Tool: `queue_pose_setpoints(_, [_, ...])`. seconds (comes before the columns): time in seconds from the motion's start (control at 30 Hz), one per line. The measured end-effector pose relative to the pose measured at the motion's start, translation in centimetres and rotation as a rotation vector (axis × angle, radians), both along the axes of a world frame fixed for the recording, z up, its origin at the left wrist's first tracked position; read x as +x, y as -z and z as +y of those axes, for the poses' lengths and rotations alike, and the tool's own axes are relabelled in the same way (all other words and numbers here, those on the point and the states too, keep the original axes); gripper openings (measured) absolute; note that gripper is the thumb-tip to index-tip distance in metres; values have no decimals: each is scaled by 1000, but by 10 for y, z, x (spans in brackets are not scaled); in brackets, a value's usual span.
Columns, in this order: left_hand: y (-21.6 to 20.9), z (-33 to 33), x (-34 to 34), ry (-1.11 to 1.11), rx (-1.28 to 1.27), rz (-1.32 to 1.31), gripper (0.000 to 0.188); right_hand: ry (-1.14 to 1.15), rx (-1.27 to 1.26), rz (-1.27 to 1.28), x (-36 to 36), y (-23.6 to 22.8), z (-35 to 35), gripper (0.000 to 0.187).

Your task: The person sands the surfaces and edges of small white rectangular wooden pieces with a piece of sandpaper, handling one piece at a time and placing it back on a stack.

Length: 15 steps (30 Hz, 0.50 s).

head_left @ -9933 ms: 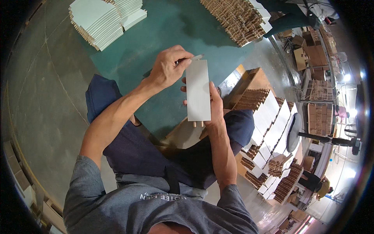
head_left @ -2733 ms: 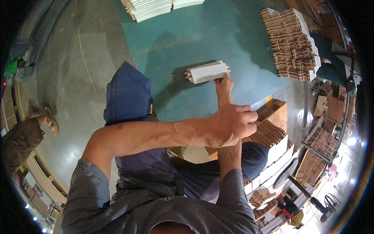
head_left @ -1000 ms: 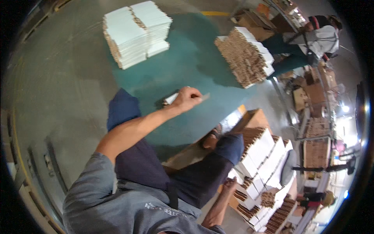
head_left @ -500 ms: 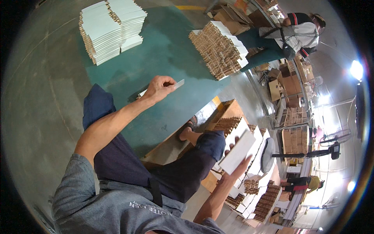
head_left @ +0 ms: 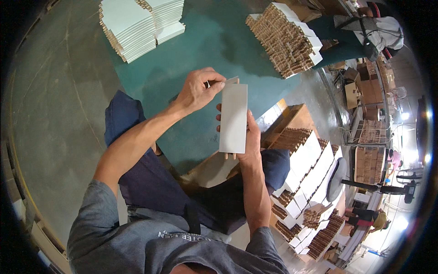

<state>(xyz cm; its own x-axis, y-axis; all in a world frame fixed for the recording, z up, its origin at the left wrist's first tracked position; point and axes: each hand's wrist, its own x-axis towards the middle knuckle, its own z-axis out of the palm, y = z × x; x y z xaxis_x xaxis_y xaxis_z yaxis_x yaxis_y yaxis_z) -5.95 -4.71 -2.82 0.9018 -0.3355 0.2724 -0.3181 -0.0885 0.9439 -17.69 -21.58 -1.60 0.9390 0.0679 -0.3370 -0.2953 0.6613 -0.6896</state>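
My right hand (head_left: 251, 137) grips a white rectangular panel (head_left: 234, 118) from behind and the side, with fingertips showing at its left edge. Two small wooden pegs (head_left: 230, 155) stick out under the panel's lower end. Just above, my left hand (head_left: 200, 89) pinches a small thin pale strip (head_left: 232, 79) between thumb and fingers. The strip lies close to the panel's top end; whether they touch I cannot tell. Both hands are over the green board, in front of my knees.
On the green board (head_left: 196, 50) stand a tall stack of white panels (head_left: 132, 25) at far left and a stack of brown-edged pieces (head_left: 285, 43) at far right. More stacked white panels (head_left: 301, 162) are beside my right knee. A person (head_left: 365, 34) stands beyond.
My right hand has brought the white panel from the right to the middle, up to my left hand. My left hand, still pinching the strip, has moved slightly right and up.
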Motion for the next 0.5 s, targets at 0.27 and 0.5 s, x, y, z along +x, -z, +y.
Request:
queue_pose_setpoints(0.27, [11,-23,-12,20,179,-517,12,-4,81,131,-7,10,-10,48])
queue_pose_setpoints(0.5, [1,-31,-48,184,109,-561,9,153,141,156,-3,10,-14,37])
